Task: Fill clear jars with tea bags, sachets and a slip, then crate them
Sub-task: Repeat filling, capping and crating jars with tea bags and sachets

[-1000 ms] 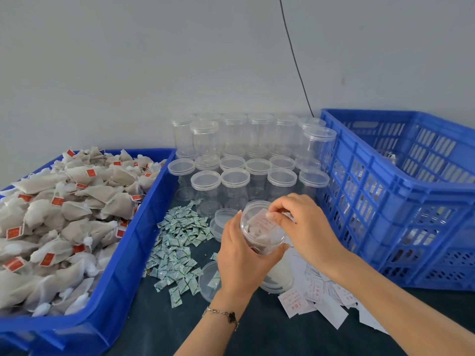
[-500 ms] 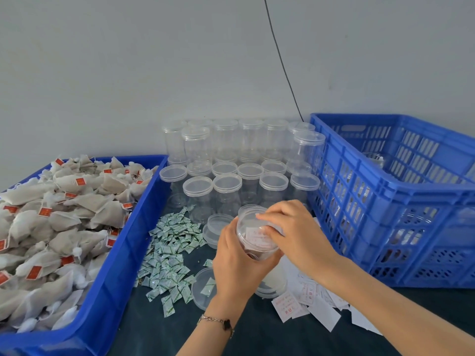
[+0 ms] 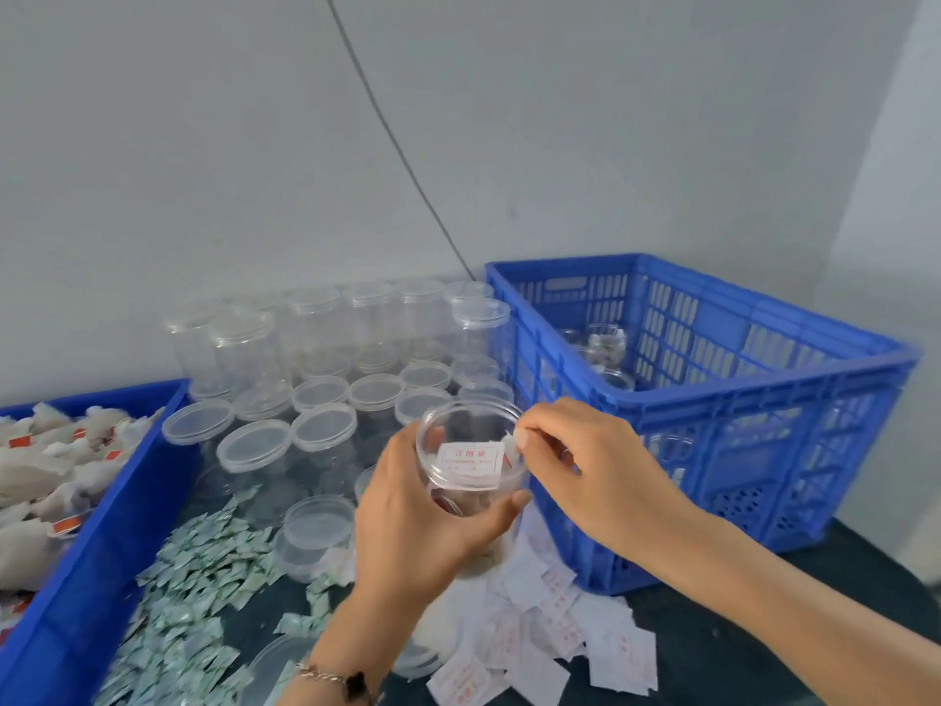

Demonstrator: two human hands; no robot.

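Slip [image 3: 471,458] now lying flat inside the mouth of the jar [image 3: 471,468], printed face up, no longer pinched above the rim as a second ago. Left hand [image 3: 412,522] wrapped round the jar body, thumb across the near wall, holding it tilted toward the head camera above the table. Right hand [image 3: 585,471] at the jar's right rim, fingertips [image 3: 522,440] curled onto something white there, probably a tea bag edge or the slip's corner; cannot tell which through the blur. Judged from this: slip step about finished, lidding and crating left. Compared with the earlier frames, view swung up and to the right, so more wall and far more of the crate [image 3: 713,400] showing, with a few jars visible inside it; tea bag bin [image 3: 102,501] pushed to the lower left, partly cut off. Jar itself held in much the same spot relative to both hands, just left of the crate's near corner. Loose lid [image 3: 318,522] sitting just left of the left wrist, likely the next thing wanted. Green sachets [image 3: 203,578] scattered beside the bin, spare slips [image 3: 550,634] heaped under and right of the left forearm, capped empty jars [image 3: 326,379] ranked behind against the wall.
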